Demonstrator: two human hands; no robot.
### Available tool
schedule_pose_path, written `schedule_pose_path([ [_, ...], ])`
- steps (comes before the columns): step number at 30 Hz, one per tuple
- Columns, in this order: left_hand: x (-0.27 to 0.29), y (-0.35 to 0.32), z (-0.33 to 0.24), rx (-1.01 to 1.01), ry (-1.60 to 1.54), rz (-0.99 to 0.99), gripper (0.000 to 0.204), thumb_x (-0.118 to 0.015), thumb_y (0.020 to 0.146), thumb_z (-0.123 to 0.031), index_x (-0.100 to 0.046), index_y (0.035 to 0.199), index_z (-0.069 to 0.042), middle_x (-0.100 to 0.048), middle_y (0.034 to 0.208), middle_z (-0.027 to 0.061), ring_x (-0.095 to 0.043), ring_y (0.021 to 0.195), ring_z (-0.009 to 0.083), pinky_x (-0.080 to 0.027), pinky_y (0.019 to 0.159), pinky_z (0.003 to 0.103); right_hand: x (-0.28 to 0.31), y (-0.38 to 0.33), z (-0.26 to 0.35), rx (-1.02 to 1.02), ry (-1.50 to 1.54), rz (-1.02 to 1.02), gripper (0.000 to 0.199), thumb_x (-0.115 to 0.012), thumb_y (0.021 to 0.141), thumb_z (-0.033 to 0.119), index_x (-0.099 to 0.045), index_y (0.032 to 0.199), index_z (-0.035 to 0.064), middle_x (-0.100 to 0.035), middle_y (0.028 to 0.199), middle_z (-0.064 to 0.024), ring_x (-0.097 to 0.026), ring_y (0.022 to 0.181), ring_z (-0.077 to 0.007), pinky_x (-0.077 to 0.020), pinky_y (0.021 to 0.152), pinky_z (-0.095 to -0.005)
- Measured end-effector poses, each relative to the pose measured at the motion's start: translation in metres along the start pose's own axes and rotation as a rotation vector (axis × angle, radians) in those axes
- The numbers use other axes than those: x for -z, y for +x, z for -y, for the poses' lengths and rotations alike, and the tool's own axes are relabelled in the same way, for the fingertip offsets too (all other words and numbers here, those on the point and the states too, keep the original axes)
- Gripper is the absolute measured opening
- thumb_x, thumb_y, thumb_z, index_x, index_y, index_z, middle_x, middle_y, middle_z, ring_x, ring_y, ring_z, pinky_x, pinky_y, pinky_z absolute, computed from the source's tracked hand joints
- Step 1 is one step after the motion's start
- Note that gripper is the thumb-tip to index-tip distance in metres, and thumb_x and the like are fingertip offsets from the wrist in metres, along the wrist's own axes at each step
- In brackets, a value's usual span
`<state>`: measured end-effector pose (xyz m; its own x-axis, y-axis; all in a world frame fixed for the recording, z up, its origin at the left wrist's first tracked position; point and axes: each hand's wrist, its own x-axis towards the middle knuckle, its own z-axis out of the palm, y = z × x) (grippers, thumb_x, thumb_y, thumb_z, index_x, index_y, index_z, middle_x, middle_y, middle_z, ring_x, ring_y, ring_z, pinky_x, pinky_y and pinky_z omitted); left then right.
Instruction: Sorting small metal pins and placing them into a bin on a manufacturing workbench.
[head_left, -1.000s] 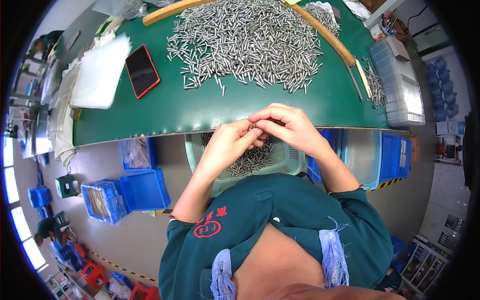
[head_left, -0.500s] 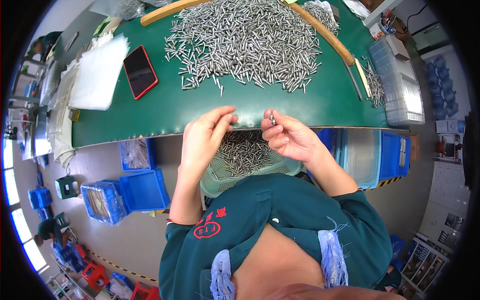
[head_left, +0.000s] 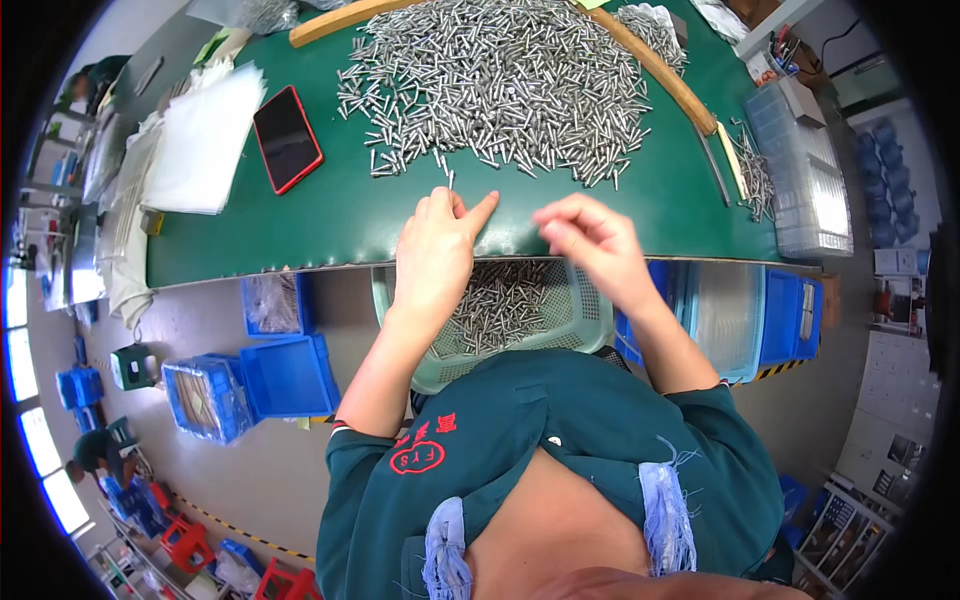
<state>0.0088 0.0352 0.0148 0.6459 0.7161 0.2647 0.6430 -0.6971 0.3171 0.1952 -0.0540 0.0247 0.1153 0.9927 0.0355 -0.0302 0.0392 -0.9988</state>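
My left hand (head_left: 437, 248) is over the green tabletop, thumb spread away from its bent fingers. Its fingertips reach a single small metal pin (head_left: 451, 180) at the near edge of a large pile of silvery metal pins (head_left: 500, 90); no grip on it shows. To the right, my right hand (head_left: 598, 243) hovers above the table's front edge, its fingers bent and smeared by motion. Whether anything is in it cannot be made out. Below the edge, a pale green plastic basket (head_left: 590, 318) holds many darker metal pins (head_left: 495, 310).
Wooden strips (head_left: 660, 75) border the pile. On the left lie a red-edged phone (head_left: 288, 140) and white sheets (head_left: 205, 140). Clear plastic trays (head_left: 800, 170) stack at the right, beside loose pins (head_left: 755, 175). Blue bins (head_left: 290, 380) stand below on the floor.
My left hand has moved forward to the lone pin. My right hand, which pinched small metal parts, has shifted right and its fingers have turned down. The view has shifted slightly.
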Motion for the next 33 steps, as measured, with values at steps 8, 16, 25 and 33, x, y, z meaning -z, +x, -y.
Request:
schedule_pose_path([
  [8, 0.008, -0.014, -0.004, -0.177, 0.107, 0.037, 0.049, -0.058, 0.076, -0.004, -0.066, 0.12, -0.023, -0.048, 0.087, 0.0025, -0.05, 0.078, 0.0196, -0.042, 0.066, 0.034, 0.02, 0.017, -0.017, 0.007, -0.017, -0.259, 0.018, -0.061, 0.094, 0.014, -0.066, 0.107, 0.0029, -0.062, 0.088, 0.0027, -0.052, 0.072, -0.0034, -0.0443, 0.065, -0.0186],
  [16, 0.013, -0.021, 0.003, -0.241, 0.207, 0.024, 0.058, -0.055, 0.077, 0.001, -0.061, 0.126, -0.028, -0.047, 0.088, 0.0026, -0.048, 0.077, 0.0189, -0.037, 0.066, 0.033, 0.017, 0.017, -0.016, 0.043, -0.006, -0.255, 0.018, -0.061, 0.094, 0.013, -0.066, 0.107, 0.0019, -0.063, 0.089, 0.0021, -0.053, 0.075, -0.0036, -0.0456, 0.067, -0.0194],
  [25, 0.012, -0.024, -0.003, -0.265, 0.274, 0.031, 0.058, -0.054, 0.077, 0.001, -0.06, 0.127, -0.028, -0.048, 0.089, 0.0028, -0.049, 0.079, 0.0193, -0.037, 0.067, 0.033, 0.017, 0.018, -0.019, 0.055, -0.027, -0.216, 0.017, -0.061, 0.094, 0.013, -0.066, 0.107, 0.0018, -0.063, 0.089, 0.0022, -0.053, 0.075, -0.0033, -0.0458, 0.067, -0.0198],
  [33, 0.057, -0.034, 0.048, 0.034, 0.192, -0.159, 0.024, -0.07, 0.081, -0.015, -0.067, 0.105, -0.015, -0.06, 0.095, 0.0065, -0.058, 0.092, 0.0253, -0.043, 0.077, 0.038, 0.019, 0.015, -0.018, 0.019, -0.054, -0.24, 0.019, -0.059, 0.095, 0.013, -0.065, 0.109, 0.002, -0.062, 0.088, 0.0004, -0.052, 0.073, -0.0045, -0.0426, 0.066, -0.0184],
])
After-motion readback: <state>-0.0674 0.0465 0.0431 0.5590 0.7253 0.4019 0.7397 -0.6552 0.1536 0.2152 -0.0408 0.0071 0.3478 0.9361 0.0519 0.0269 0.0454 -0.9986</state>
